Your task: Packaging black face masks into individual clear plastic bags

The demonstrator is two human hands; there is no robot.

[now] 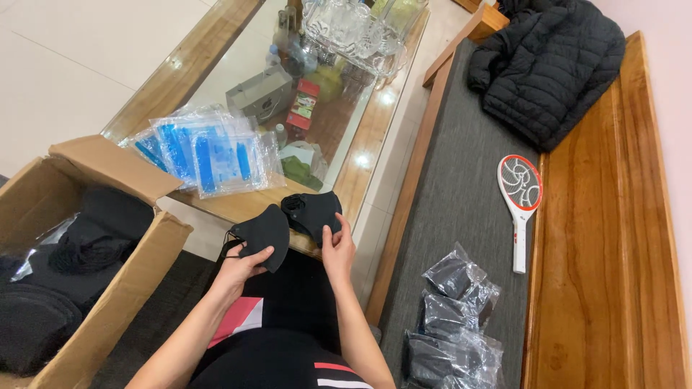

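Beside glass table, grey bench cushion, pale tiled floor

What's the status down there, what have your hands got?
Left hand grips one black mask. Right hand grips another black mask. Both over lap; nothing between them.

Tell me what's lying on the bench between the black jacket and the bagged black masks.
In the head view, a racket-shaped bug zapper lies on the grey bench mat between the black jacket and the bagged masks; otherwise that stretch is bare mat.
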